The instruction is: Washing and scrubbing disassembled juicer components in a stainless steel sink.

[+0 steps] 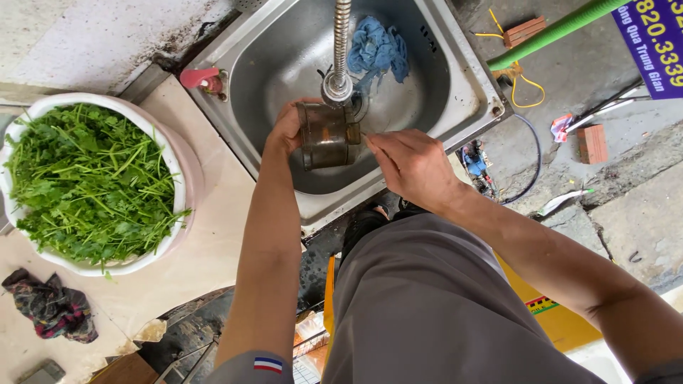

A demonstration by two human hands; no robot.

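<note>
Hands grip a metal cup [327, 135] under the faucet [340, 50]: left hand [288, 128] wraps its side, right hand [409, 163] pinches its rim over the sink [455, 78].

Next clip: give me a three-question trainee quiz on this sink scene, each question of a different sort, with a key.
1. True or false: the left hand grips the metal can held under the faucet.
2. What lies in the sink behind the faucet? A) a blue cloth B) a sponge C) a plate
3. Fill in: the white basin on the counter holds green ____.

Key:
1. True; the right hand touches the can's other side.
2. A, the blue cloth.
3. Leafy herbs.
</note>
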